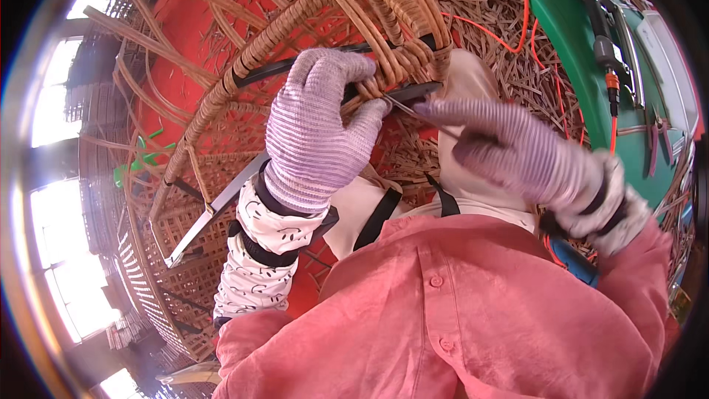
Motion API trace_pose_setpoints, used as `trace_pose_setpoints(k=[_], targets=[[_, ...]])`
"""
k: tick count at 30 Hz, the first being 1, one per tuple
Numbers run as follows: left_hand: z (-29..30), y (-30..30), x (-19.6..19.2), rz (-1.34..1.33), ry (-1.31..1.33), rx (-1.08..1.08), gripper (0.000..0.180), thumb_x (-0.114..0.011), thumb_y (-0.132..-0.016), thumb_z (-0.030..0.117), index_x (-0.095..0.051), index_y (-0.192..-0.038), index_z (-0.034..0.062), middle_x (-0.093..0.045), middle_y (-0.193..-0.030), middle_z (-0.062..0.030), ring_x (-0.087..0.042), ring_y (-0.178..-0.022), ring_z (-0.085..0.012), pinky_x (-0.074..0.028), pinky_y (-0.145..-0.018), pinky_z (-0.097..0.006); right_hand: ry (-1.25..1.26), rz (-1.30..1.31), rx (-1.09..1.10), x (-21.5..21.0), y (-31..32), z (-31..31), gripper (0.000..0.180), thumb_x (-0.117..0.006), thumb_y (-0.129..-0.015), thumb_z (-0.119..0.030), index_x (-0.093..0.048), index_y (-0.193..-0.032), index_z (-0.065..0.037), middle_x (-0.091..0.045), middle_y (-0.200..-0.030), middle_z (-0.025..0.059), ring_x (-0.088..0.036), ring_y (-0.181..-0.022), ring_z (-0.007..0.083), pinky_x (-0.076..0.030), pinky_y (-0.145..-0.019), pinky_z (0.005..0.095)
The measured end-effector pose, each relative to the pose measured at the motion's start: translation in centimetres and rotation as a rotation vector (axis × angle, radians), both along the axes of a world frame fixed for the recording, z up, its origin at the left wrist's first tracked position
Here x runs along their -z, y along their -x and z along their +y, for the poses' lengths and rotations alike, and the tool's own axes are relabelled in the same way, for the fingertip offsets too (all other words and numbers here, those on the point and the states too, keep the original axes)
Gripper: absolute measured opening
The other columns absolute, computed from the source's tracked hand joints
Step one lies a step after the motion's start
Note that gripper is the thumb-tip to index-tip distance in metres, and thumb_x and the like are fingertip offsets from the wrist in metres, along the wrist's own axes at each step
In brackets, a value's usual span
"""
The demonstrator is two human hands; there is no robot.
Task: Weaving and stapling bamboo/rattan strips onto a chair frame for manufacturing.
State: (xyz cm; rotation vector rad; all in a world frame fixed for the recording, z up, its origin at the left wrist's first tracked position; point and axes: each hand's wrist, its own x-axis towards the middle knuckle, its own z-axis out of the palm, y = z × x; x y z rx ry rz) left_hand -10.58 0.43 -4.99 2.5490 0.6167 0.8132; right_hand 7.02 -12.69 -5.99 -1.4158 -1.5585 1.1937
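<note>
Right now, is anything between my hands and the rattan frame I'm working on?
Nothing visible. The left hand already grips the wicker frame, and the right hand brings a thin metal tool right up to the wrapped joint.

Both hands wear lilac knitted gloves, the left hand point(314, 129) and the right hand point(517, 155). A white arm sleeve point(258, 258) with small black curved marks covers the left forearm. The shirt point(458, 310) is salmon pink, buttoned down the front.

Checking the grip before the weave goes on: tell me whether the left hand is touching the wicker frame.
Touching. The head view shows the gloved left hand closed over the wicker frame, its fingers wrapped around the woven strands with no gap.
</note>
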Motion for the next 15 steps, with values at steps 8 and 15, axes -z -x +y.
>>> trace_pose_setpoints(k=[8, 15], targets=[[0.0, 0.1, 0.2, 0.028, 0.064, -0.025, 0.031, -0.073, -0.064, 0.002, -0.057, -0.09, -0.0013, -0.057, -0.085, -0.009, -0.058, -0.078, -0.0154, -0.048, -0.068, -0.028, 0.231, 0.802, 0.323, 2.5, 4.2, -2.0, 0.044, -0.049, -0.084, 0.0, -0.044, -0.127, -0.009, -0.043, -0.073, -0.0079, -0.035, -0.062, 0.001, -0.034, -0.055, 0.0156], [1.3, -0.3, -0.1, 0.091, 0.07, 0.076, 0.038, -0.07, -0.064, 0.012, -0.057, -0.099, 0.0019, -0.055, -0.085, -0.0133, -0.059, -0.076, -0.0275, -0.049, -0.067, -0.033, 0.186, 0.546, 0.252, 2.0, 2.7, -1.5, 0.041, -0.051, -0.084, 0.0, -0.048, -0.124, -0.008, -0.043, -0.074, -0.0088, -0.033, -0.062, 0.0011, -0.033, -0.056, 0.0151]])
